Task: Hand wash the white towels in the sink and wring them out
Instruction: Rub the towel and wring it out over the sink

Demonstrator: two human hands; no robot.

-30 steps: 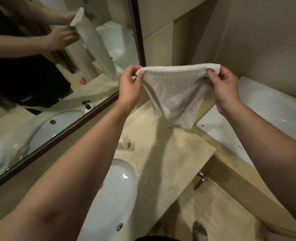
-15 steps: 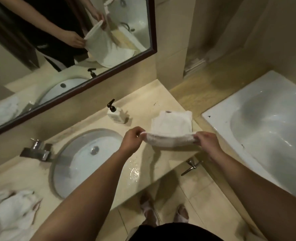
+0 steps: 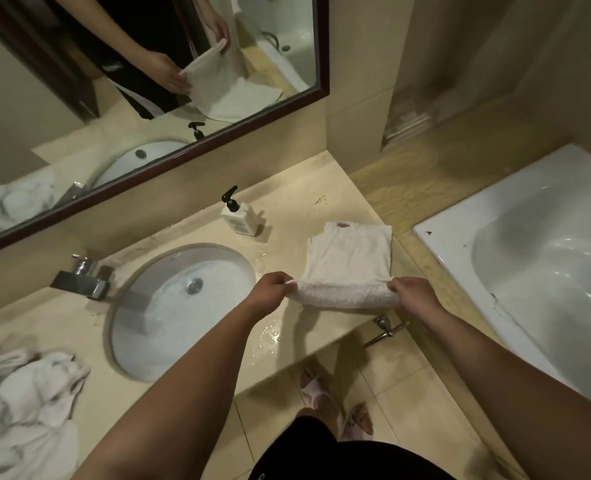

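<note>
Both hands pinch a towel [image 3: 347, 268]: left hand [image 3: 270, 294] and right hand [image 3: 412, 293] grasp its near corners; beyond the fingers it apparently lies folded on the counter [image 3: 287, 202].

The tabletop [image 3: 325, 188] lies bare at twelve o'clock from the folded towel [image 3: 351, 252], up to the wall corner. The soap bottle [image 3: 240, 220] stands at ten o'clock, just beside that stretch. At nine o'clock the sink [image 3: 183, 306] lies open, with the faucet [image 3: 82, 280] on its far rim. A heap of towels [image 3: 24, 407] blocks the eight o'clock end. The mirror [image 3: 148, 81] closes off the back.
</note>
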